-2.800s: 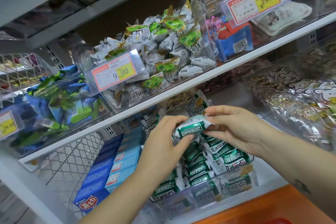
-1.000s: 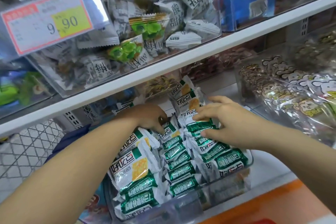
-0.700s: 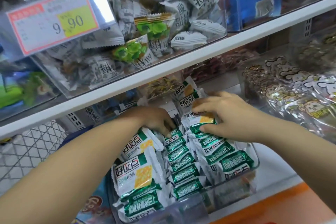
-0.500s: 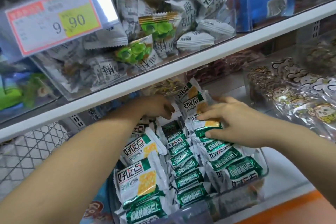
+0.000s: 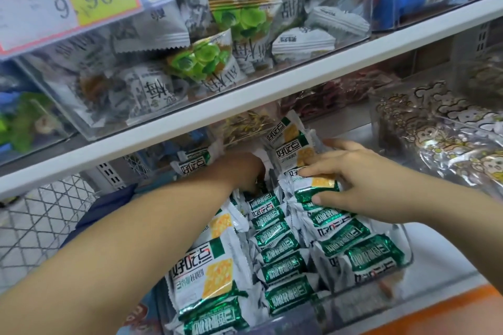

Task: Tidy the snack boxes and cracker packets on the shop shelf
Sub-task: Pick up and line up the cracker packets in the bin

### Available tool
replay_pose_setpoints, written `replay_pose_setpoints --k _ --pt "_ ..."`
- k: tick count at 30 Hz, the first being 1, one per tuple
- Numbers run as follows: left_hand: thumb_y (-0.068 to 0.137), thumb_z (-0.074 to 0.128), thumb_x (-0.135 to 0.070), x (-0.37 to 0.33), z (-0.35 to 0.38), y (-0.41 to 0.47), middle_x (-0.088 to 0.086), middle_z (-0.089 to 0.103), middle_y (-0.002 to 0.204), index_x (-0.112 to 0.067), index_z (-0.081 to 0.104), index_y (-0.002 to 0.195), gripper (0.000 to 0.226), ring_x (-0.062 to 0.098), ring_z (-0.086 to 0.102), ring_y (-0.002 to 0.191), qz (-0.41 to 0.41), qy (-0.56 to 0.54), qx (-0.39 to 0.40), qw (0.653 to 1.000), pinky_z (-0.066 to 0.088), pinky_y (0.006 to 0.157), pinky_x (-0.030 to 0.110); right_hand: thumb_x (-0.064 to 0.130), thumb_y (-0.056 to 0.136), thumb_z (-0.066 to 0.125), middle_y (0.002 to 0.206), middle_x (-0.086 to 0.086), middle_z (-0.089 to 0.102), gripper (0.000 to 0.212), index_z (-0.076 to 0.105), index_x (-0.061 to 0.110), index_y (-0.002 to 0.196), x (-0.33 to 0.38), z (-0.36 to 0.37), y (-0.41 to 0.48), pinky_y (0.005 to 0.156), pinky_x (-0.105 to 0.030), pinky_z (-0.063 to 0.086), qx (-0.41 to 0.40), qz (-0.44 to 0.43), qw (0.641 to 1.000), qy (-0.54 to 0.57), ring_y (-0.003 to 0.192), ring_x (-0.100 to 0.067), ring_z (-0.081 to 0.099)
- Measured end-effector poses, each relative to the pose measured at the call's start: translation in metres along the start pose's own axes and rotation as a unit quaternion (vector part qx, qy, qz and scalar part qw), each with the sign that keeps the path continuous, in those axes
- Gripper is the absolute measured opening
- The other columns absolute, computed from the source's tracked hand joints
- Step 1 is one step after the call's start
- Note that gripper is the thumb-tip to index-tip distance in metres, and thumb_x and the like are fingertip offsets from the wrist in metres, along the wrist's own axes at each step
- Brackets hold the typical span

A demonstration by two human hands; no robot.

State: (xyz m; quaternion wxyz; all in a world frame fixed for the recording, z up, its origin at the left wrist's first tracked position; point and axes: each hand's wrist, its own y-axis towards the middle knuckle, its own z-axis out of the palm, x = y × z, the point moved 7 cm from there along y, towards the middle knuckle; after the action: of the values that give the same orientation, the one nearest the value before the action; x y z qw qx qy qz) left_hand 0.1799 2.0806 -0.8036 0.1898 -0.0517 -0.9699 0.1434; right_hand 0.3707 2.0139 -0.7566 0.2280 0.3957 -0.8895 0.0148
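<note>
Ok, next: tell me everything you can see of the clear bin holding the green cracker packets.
The clear bin looks like rigid transparent plastic, open-topped, sitting near the front of the lower shelf. Green-and-white cracker packets fill it in three rows. The left hand reaches into its back, fingers hidden; the right hand pinches a packet in the right row.

The price tag reads 9.90 — cracker packets read 好吃点.

Two hands, one price tag, three rows of cracker packets
</note>
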Motion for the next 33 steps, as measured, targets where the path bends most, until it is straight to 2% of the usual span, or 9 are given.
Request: replay_pose_setpoints --k 2,5,8,13,19,22,24,28,33 --pt "0.086 0.063 -0.022 -0.001 0.000 -0.001 0.001 0.049 0.065 -0.007 0.063 0.080 0.017 0.019 0.048 0.067 0.004 0.015 0.001 1.000 0.033 0.058 0.024 0.048 0.087 0.058 0.145 0.023 0.038 0.049 0.044 0.045 0.134 -0.001 0.001 0.000 0.114 -0.037 0.014 -0.002 0.000 1.000 0.001 0.144 -0.014 0.006" --pt "0.083 0.065 -0.016 0.001 -0.004 -0.002 0.005 0.062 0.083 -0.005 0.063 0.089 0.013 0.021 0.056 0.077 0.023 -0.016 -0.013 1.000 0.038 0.062 0.026 0.048 0.087 0.058 0.145 0.023 0.038 0.049 0.044 0.045 0.134 -0.001 0.001 0.001 0.115 -0.038 0.014 -0.005 -0.005 1.000 -0.004 0.145 -0.015 0.006" --pt "0.081 0.067 -0.016 0.009 -0.016 -0.005 -0.003 0.058 0.079 -0.011 0.058 0.087 0.012 0.018 0.055 0.074 0.030 -0.024 -0.043 0.998 0.040 0.061 0.025 0.047 0.087 0.058 0.143 0.023 0.040 0.049 0.045 0.044 0.134 -0.001 0.000 0.001 0.115 -0.037 0.016 -0.009 -0.009 1.000 -0.009 0.144 -0.016 0.008" --pt "0.084 0.068 -0.023 0.008 -0.054 -0.032 0.002 0.063 0.114 -0.018 0.058 0.122 0.040 0.021 0.060 0.098 0.047 0.027 -0.093 0.994 0.050 0.081 0.034 0.048 0.087 0.058 0.144 0.021 0.039 0.049 0.044 0.045 0.134 -0.001 0.001 0.002 0.115 -0.039 0.018 -0.009 -0.006 1.000 -0.019 0.144 -0.018 0.010" --pt "0.090 0.054 -0.013 -0.011 -0.075 -0.096 0.003 0.049 0.130 -0.023 0.050 0.132 0.043 0.023 0.051 0.113 0.096 0.095 -0.223 0.965 0.047 0.087 0.039 0.048 0.089 0.055 0.142 0.017 0.044 0.044 0.047 0.044 0.132 0.002 -0.003 -0.002 0.114 -0.042 0.021 -0.038 -0.014 0.998 -0.048 0.140 -0.024 0.022" --pt "0.093 0.051 -0.013 -0.019 -0.079 -0.132 0.001 0.043 0.141 -0.027 0.047 0.136 0.045 0.022 0.052 0.113 0.074 0.026 -0.240 0.967 0.046 0.088 0.034 0.049 0.088 0.055 0.138 0.015 0.050 0.044 0.052 0.039 0.131 0.004 -0.012 -0.011 0.113 -0.040 0.022 -0.108 -0.019 0.993 -0.043 0.134 -0.023 0.031" --pt "0.097 0.047 -0.018 -0.024 -0.075 -0.157 -0.003 0.042 0.142 -0.034 0.041 0.137 0.043 0.012 0.052 0.099 0.039 -0.058 -0.209 0.975 0.040 0.072 0.024 0.048 0.085 0.059 0.134 0.012 0.055 0.045 0.055 0.036 0.129 0.016 -0.021 -0.021 0.113 -0.042 0.023 -0.155 -0.030 0.987 -0.030 0.131 -0.021 0.036" --pt "0.089 0.060 -0.024 -0.054 -0.089 -0.219 -0.006 0.057 0.118 -0.030 0.057 0.122 0.034 0.016 0.058 0.085 0.079 -0.053 -0.349 0.932 0.040 0.065 0.025 0.051 0.077 0.068 0.120 0.017 0.056 0.055 0.056 0.033 0.127 0.061 -0.027 -0.046 0.100 -0.025 0.037 -0.147 -0.087 0.985 0.032 0.117 -0.005 0.044" --pt "0.084 0.063 -0.031 -0.073 -0.078 -0.271 -0.011 0.060 0.111 -0.030 0.062 0.117 0.033 0.004 0.050 0.095 0.078 -0.165 -0.398 0.899 0.032 0.075 0.024 0.029 0.075 0.076 0.086 0.022 0.065 0.017 0.064 0.029 0.087 0.095 -0.026 -0.098 0.073 -0.002 0.037 -0.217 -0.081 0.958 0.167 0.086 0.009 0.058"
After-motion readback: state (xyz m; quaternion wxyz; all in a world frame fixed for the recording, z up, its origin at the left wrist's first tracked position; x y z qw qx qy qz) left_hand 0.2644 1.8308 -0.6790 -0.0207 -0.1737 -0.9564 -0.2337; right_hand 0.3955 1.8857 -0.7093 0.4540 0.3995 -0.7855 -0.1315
